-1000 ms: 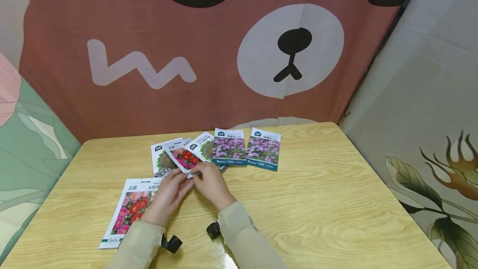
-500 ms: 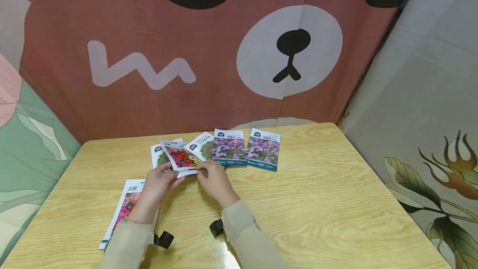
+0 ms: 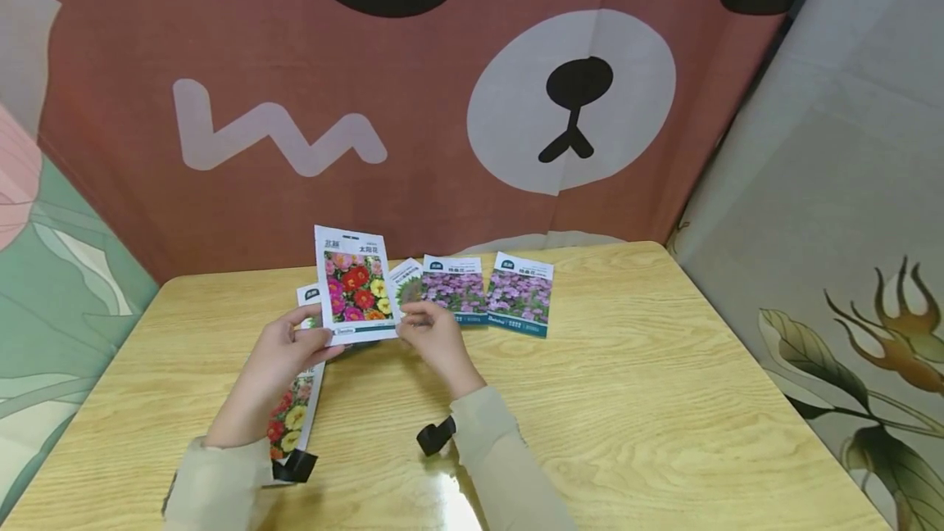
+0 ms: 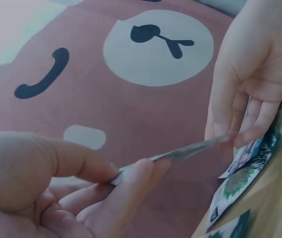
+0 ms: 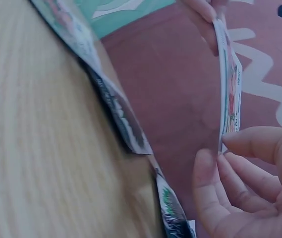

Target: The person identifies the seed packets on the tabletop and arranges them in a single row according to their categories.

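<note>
Head view, flower packet (image 3: 357,285) pinched by fingers (image 3: 422,314), contents hidden

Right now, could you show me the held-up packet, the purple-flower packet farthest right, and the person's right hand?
Held-up packet (image 3: 360,287), head view: on its flower picture.
Farthest-right purple-flower packet (image 3: 519,296), head view: on its printed blossoms.
Right hand (image 3: 439,341), head view: on its back.

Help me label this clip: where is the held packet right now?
In the head view, the held packet is left of centre, its lower corners gripped by the left hand and right hand, left of the two purple-flower packets.
</note>
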